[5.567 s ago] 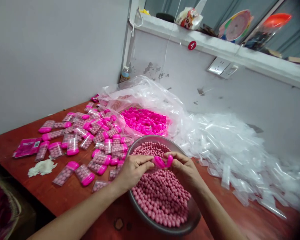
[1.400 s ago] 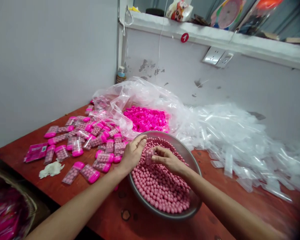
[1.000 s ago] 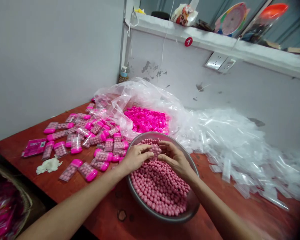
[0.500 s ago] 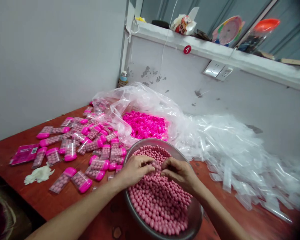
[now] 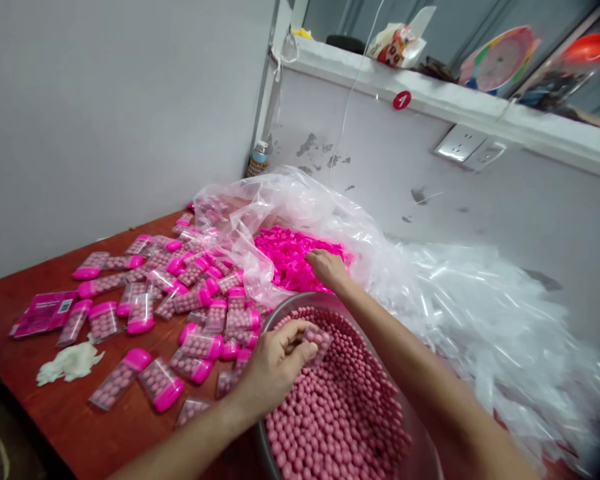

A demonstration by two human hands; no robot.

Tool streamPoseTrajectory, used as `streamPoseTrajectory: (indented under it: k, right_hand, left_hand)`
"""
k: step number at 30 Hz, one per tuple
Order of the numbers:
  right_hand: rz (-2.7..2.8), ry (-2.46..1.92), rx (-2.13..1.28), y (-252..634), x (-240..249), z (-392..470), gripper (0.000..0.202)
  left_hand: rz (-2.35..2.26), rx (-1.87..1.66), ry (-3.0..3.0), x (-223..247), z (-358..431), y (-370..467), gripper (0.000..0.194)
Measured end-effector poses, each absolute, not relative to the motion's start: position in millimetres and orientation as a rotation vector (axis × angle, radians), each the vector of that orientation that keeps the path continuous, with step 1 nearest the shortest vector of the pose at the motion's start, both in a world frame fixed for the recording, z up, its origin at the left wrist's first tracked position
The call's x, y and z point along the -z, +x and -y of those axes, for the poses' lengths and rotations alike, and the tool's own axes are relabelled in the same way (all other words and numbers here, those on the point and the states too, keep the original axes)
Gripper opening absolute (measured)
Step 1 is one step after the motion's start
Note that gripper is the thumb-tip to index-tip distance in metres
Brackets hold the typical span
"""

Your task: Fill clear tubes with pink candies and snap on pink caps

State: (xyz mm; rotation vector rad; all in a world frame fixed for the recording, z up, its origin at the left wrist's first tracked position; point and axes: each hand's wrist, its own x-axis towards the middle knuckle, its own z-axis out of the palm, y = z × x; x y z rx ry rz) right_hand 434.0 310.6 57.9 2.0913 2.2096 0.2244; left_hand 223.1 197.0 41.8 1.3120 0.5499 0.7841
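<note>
My left hand [image 5: 275, 363] is closed on a small clear plastic box [image 5: 318, 343] filled with pink beads, held above the grey bowl [image 5: 287, 303]. Loose pink beads [image 5: 330, 413] fill much of that bowl. Beyond its far rim, my right hand [image 5: 327, 268] reaches over a heap of bright pink plastic caps [image 5: 285, 250]. Its visible fingers are stretched toward the caps, and I see nothing held in them; the fingertips are partly lost against the pink. A clear plastic bag [image 5: 305, 190] lies open around the caps.
Several filled boxes with pink caps [image 5: 163, 383] lie at the left on the red table [image 5: 55, 407]. Near them are a pink printed packet [image 5: 45, 313] and a crumpled white tissue [image 5: 70, 363]. Empty clear boxes [image 5: 485, 313] are piled at the right. A shelf [image 5: 450, 97] runs along the wall.
My right hand has left the box over the bowl and moved forward to the pink caps. My left hand still holds the bead-filled box. The view has shifted slightly.
</note>
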Motion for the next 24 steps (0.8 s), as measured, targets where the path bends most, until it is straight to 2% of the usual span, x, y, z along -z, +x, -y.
streamPoseTrajectory:
  k: [7,13,20,24]
  right_hand:
    - [-2.037,1.976,-0.236,454,-30,-355,0.025]
    - [-1.939,1.934,-0.207,477,-32,-354,0.031]
    - [-1.914,1.935,-0.139,489,-33,-351,0.026]
    - [-1.935,2.038,-0.214,488,-34,-339,0.026]
  left_hand:
    - [-0.572,-0.798,1.358,-44,-199,221,0.019]
    - [-0.594,-0.838,1.429,-48,-199,219,0.017]
    - [-0.649,-0.837,1.489,-51,-198,217,0.019]
    - [-0.632,-0.852,1.481,-50,-197,217,0.02]
